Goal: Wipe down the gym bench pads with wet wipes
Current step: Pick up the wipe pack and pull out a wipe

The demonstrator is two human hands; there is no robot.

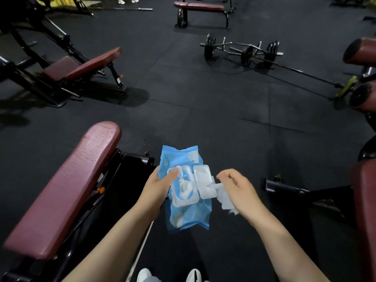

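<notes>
My left hand point(157, 185) grips a blue pack of wet wipes point(188, 215) from its left side, thumb on the white dispenser frame. The pack's white flip lid point(202, 180) stands open, and a wipe pokes out of the opening. My right hand point(237, 189) holds a crumpled white wipe point(224, 200) just right of the lid. A long maroon bench pad point(67, 192) runs along my left, cracked on its surface, on a black frame. It lies left of the pack and apart from both hands.
Another maroon pad edge point(364, 210) stands at the right. An incline bench point(81, 66) sits at the far left, a flat bench point(200, 7) at the far centre. Barbells with plates point(242, 49) lie on the black rubber floor point(193, 108). My white shoes point(168, 275) show below.
</notes>
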